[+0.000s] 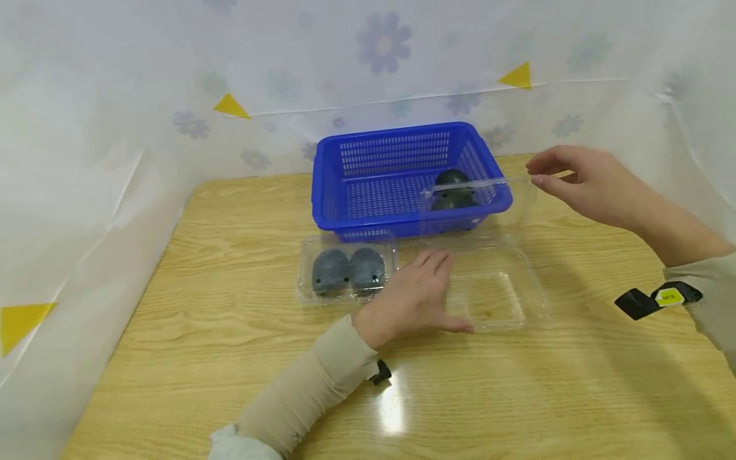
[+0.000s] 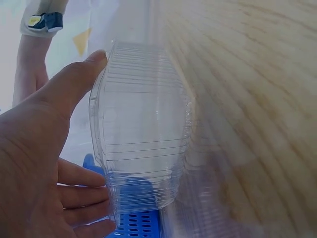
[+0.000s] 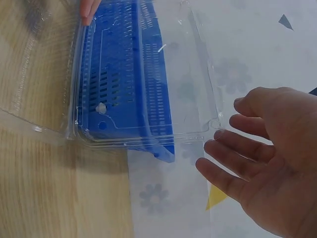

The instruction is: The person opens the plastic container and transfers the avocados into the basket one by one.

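Observation:
An unfolded clear plastic clamshell box (image 1: 489, 300) lies on the table, its lid (image 1: 512, 211) raised in front of the basket's right end. My left hand (image 1: 411, 297) holds the base at its left side, thumb near the front corner and fingers toward the back; the left wrist view shows thumb and fingertips on the rim (image 2: 96, 124). By the lid's upper right corner is my right hand (image 1: 592, 182). In the right wrist view its fingers (image 3: 233, 173) are spread and loosely bent, fingertips at or very near that corner; contact is unclear.
A blue slotted basket (image 1: 328, 185) stands behind, with two dark green rounded objects (image 1: 451, 179) at its right end, partly behind the lid. Left of my left hand, a closed clear box (image 1: 305, 281) contains two similar objects (image 1: 330, 268). White flowered sheeting (image 1: 310, 64) surrounds the wooden table (image 1: 230, 268).

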`<state>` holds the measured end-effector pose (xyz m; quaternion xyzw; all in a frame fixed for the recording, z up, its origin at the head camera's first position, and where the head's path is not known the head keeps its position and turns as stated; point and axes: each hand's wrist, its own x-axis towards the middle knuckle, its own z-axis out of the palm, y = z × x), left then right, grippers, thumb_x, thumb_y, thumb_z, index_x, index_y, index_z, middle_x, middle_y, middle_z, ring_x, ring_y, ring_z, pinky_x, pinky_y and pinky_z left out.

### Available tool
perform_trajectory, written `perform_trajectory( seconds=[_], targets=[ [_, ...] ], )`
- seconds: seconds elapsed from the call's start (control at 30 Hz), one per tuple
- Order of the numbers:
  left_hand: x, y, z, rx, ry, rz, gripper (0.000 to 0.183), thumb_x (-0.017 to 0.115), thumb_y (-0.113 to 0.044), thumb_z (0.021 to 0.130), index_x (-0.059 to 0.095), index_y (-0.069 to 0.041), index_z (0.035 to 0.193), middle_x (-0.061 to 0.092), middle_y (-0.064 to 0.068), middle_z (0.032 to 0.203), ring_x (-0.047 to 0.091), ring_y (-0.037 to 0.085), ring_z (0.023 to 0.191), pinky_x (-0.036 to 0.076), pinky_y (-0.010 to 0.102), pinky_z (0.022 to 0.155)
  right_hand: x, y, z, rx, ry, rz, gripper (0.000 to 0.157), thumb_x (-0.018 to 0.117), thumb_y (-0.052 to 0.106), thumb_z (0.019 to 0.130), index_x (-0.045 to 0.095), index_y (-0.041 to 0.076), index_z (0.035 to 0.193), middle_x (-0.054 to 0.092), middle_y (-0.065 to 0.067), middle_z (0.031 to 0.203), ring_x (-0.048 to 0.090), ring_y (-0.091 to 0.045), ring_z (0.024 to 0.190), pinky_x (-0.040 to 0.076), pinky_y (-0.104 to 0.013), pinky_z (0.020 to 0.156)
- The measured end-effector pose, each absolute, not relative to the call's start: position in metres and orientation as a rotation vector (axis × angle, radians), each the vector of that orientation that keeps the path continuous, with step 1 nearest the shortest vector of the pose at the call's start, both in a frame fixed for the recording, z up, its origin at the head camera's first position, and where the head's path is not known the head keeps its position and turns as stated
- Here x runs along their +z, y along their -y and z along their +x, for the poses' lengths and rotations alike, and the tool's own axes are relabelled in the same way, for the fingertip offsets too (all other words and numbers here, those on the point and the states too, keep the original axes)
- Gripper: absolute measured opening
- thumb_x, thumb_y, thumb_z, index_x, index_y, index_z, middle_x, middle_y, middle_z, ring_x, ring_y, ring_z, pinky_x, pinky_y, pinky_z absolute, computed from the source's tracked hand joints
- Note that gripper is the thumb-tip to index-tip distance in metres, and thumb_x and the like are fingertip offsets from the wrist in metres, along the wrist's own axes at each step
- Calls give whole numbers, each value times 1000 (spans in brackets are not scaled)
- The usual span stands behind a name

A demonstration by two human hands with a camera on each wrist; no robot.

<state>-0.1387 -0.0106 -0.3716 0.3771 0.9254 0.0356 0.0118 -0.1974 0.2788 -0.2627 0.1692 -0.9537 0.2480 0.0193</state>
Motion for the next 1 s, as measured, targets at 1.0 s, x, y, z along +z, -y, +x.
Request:
perform_trajectory(
  seconds=[1.0],
  targets=[
    [-372,12,-136,93,-2963,1286,115,57,-86,72,39,-2,148,45,10,152,40,25,143,26,30,123,-301,-282,-153,823,2799,577,49,64,7,94,48,4,141,50,-17,137,47,17,103,38,6,79]
  ],
)
